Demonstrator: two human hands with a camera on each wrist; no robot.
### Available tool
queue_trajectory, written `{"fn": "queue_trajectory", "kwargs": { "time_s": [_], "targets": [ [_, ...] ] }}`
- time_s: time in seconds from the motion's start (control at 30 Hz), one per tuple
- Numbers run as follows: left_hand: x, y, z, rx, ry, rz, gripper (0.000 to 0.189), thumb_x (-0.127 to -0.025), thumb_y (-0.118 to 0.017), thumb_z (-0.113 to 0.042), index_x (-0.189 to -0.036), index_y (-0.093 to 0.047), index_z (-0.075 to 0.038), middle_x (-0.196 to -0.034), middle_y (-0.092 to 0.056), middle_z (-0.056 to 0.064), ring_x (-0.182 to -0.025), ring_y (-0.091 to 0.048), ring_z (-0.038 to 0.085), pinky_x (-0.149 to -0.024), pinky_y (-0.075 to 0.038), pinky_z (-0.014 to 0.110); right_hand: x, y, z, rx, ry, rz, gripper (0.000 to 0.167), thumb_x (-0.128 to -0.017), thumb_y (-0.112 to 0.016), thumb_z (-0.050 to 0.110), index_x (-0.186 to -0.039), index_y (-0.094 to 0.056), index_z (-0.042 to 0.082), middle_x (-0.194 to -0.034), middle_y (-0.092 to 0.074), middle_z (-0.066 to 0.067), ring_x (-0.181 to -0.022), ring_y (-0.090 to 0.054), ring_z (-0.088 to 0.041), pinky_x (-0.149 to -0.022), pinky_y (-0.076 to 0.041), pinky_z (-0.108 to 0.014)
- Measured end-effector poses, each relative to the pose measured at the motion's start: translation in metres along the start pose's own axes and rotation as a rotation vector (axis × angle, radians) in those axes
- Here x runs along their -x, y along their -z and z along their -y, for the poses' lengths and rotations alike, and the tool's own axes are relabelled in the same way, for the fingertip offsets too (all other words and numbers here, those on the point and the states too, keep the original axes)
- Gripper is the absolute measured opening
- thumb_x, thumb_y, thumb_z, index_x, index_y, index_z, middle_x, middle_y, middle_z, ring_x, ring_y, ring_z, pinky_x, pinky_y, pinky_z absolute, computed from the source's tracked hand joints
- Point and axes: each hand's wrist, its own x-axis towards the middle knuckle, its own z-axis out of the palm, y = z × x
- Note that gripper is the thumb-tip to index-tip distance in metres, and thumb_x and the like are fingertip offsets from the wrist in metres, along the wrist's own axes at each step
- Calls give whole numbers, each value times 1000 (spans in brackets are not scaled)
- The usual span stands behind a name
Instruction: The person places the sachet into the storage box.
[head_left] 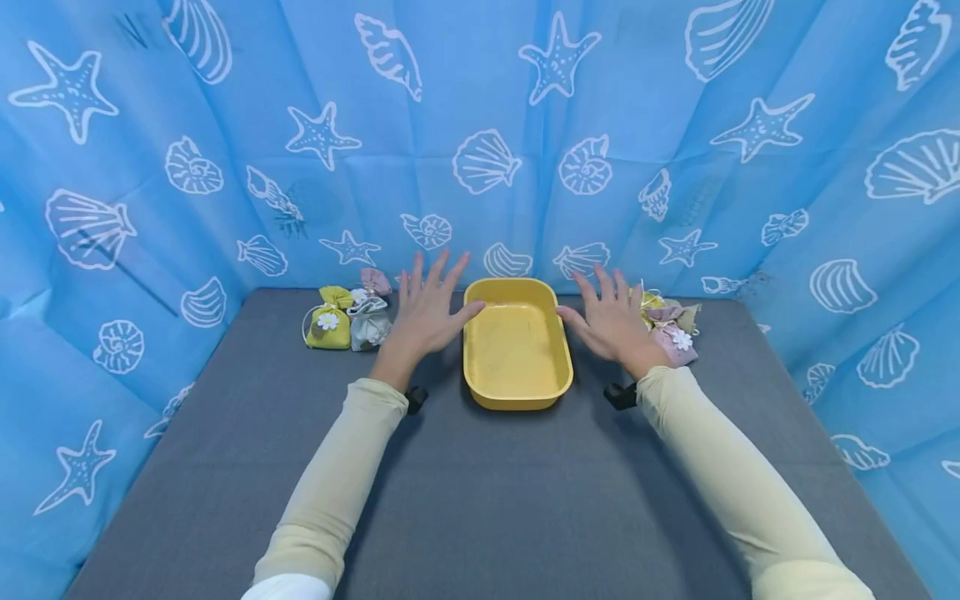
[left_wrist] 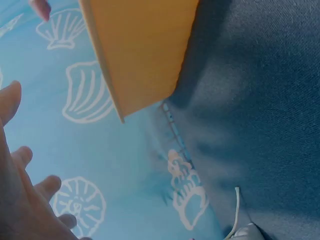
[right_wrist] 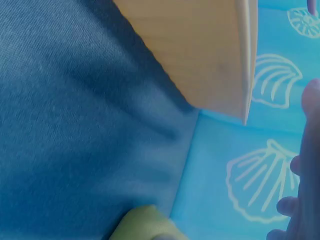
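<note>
The yellow tub (head_left: 517, 350) sat on the gray table (head_left: 517, 500). It looked light, stiff and smooth, best held by both long sides. The left hand (head_left: 426, 317) and right hand (head_left: 613, 323) were apart, spread on either side, maybe not touching it. Little bags (head_left: 341, 335) lay near both.

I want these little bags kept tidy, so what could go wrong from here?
The right hand might brush the pink bag, which looks close to it in the head view, and knock it out of place.
The left hand could likewise nudge the grey bag near it.
Neither hand grips the yellow tray, so an accidental bump might slide it, perhaps into the curtain behind.
</note>
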Motion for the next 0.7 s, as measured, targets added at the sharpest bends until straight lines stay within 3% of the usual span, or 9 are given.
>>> {"fn": "queue_trajectory", "kwargs": {
  "time_s": [0.3, 0.47, 0.7],
  "targets": [
    [6, -2, 2, 115, -47, 7, 79, -99, -39, -72, -164, -5, -41, -175, -6, -1, -161, 7, 39, -127, 1, 66, 10, 6, -23, -45, -79, 6, 86, -103, -32, 67, -165, -10, 11, -168, -4, -31, -154, 0, -57, -122, -4, -75],
    [12, -6, 2, 172, -56, 12, 79, -99, -44, -69, -164, -13, -38, -174, -10, 0, -161, 5, 37, -127, -1, 66, 14, 9, -34, -87, -139, 15, 88, -103, -44, 61, -165, -8, 9, -167, -3, -32, -153, -1, -57, -119, -12, -77],
    [16, -14, 4, 231, -51, 34, 76, -101, -51, -60, -164, -20, -32, -173, -18, -1, -161, 0, 36, -127, -6, 67, 17, 13, -47, -81, -194, -40, 87, -101, -58, 48, -162, -15, 4, -164, -11, -35, -149, -10, -59, -120, -13, -74]
  ]
}}
